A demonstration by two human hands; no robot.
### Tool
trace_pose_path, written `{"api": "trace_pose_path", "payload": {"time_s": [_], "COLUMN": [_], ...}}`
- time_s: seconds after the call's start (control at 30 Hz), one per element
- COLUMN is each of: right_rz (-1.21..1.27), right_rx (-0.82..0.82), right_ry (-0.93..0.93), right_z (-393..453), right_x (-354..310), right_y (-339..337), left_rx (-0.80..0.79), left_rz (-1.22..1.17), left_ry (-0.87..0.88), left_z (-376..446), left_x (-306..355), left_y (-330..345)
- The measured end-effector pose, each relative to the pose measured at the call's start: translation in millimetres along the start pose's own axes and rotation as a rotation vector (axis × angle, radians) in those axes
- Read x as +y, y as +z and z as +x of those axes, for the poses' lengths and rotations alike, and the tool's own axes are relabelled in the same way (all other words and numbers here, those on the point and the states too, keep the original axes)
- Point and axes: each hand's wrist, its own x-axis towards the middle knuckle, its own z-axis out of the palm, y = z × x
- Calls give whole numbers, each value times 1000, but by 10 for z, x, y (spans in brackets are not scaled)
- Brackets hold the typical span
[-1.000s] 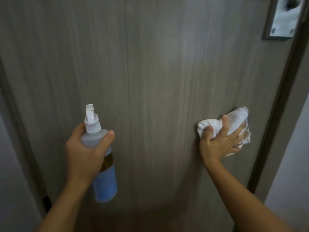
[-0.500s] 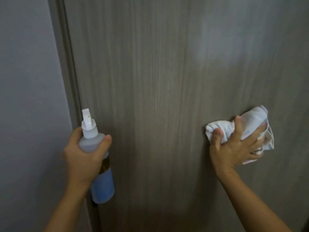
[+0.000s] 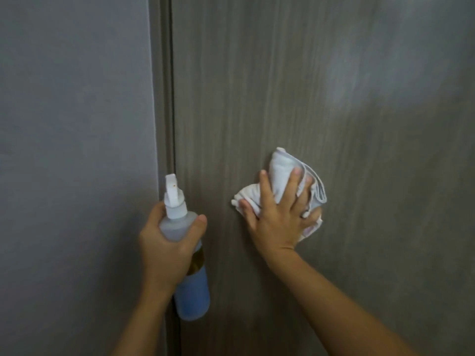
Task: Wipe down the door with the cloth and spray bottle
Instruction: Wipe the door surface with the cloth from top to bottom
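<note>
Spray bottle (image 3: 190, 255) with blue liquid in left hand (image 3: 164, 242)

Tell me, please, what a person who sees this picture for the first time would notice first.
First the white cloth, bunched and pressed flat against the grey-brown wood-grain door by the right hand, right of centre. Next, the spray bottle with its white nozzle and blue liquid, which the left hand grips beside the door's left edge, next to the plain grey wall.
</note>
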Motion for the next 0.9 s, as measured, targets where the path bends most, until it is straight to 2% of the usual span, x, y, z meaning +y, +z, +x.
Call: {"api": "trace_pose_path", "payload": {"time_s": [0.13,0.27,0.43,0.67,0.77,0.9], "right_rz": [51,66,-9,-76,-88,3], "right_rx": [-17,-76,-63,-55,-44,-30], "right_ry": [-159,-399,-730,-1086,-1146,-1107], "right_z": [-9,-44,-127,-553,-603,-567], "right_x": [-293,-530,-703,-753,-693,-566], "right_y": [110,223,360,529,582,564], "left_rx": [-30,46,93,112,111,100], "left_rz": [6,0,65,45,49,89], "left_ry": [-64,-127,-95,-60,-51,-91], "left_z": [-194,-336,-415,-399,-439,-541], "left_x": [-272,-511,-622,-583,-606,-696], "left_y": [-33,-150,-274,-357,-356,-369]}}
